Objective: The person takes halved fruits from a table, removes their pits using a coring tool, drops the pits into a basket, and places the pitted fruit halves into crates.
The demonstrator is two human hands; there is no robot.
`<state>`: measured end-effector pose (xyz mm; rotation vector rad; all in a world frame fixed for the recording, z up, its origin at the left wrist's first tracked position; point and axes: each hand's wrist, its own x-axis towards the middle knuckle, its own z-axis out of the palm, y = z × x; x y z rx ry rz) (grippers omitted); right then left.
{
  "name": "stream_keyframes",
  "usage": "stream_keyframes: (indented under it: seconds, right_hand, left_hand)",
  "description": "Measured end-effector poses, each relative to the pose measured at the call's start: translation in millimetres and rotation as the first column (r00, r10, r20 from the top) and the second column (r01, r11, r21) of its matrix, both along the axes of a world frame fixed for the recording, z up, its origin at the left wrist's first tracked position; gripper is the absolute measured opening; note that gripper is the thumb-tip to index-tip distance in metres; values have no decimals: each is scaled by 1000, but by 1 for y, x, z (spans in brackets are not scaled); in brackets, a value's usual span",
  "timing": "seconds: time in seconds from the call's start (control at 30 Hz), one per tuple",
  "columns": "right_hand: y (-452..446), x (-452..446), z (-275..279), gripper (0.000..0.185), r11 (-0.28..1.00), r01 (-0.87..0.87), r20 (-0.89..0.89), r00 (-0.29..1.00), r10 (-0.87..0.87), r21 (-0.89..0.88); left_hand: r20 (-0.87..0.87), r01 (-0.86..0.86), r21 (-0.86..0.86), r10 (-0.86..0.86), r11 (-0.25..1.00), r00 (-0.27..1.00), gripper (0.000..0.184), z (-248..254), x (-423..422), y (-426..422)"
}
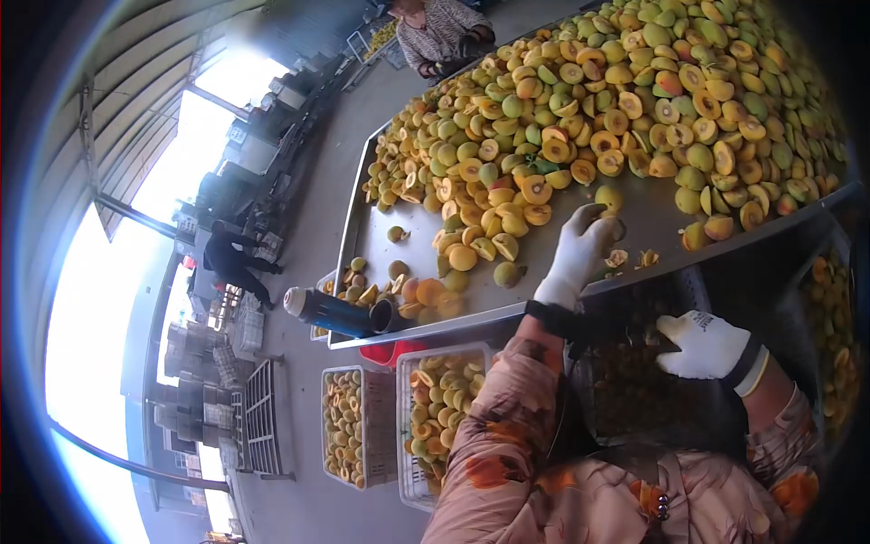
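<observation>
Shed: we're under a curved, ribbed roof, white glare pouring through the open side, grey floor (313,218) running past stacked crates (186,354) and a barred metal cart (263,417).

Bench: smooth grey metal bench (367,249) with a raised rim, tilted across this fisheye view, bare at its left end.

Peaches: what a heap! Peaches (535,189), many cut in half, bank up over the bench, green-yellow skins, some blushed red, round hollows in golden flesh, a green leaf (544,165) among them.

Left hand: white-gloved left hand (582,249) over the near rim, fingers curled right beside a peach; whether it grips one, I cannot tell.

Right hand: below the rim, the gloved right hand (705,349), thumb parted from bent fingers, nothing visible between them.

Corner: a blue cylinder (337,312) with a pale cap lies on its side, one dark mouth by it.

Crates: two slatted white plastic crates, one (379,435) beside the other (405,458), brim with fruit; a red container (394,352) peeks out behind.

People: across the heap, a co-worker (441,36) in a patterned top and dark gloves, cut off above; farther back, a dark-clad figure (237,263) bends.

Murk: fruit under the right hand sinks into shadow, its container hard to read; black vignette swallows the corners.
</observation>
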<state>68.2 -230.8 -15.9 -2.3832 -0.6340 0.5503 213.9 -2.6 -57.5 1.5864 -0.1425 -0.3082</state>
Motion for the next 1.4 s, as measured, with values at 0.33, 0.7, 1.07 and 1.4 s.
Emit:
stream_keyframes:
  seconds: [0.33,0.7,1.07,1.4]
  right_hand:
    - [33,12,-35,37,903,204,150,949,-277,378]
    - [61,27,-35,36,796,265,207,877,-434,544]
    - [78,36,-33,28,729,195,227,870,-437,656]
    - [70,24,-25,34,898,134,-58,991,-121,419]
  left_hand:
    - [49,-2,-412,25,911,998,52,-2,-79,7]
    - [55,-84,-335,108,938,993,58,-10,-85,18]
    - [8,-168,-252,175,953,985,38,-5,-108,9]
    - [62,-315,-220,336,923,940,40,-5,-87,33]
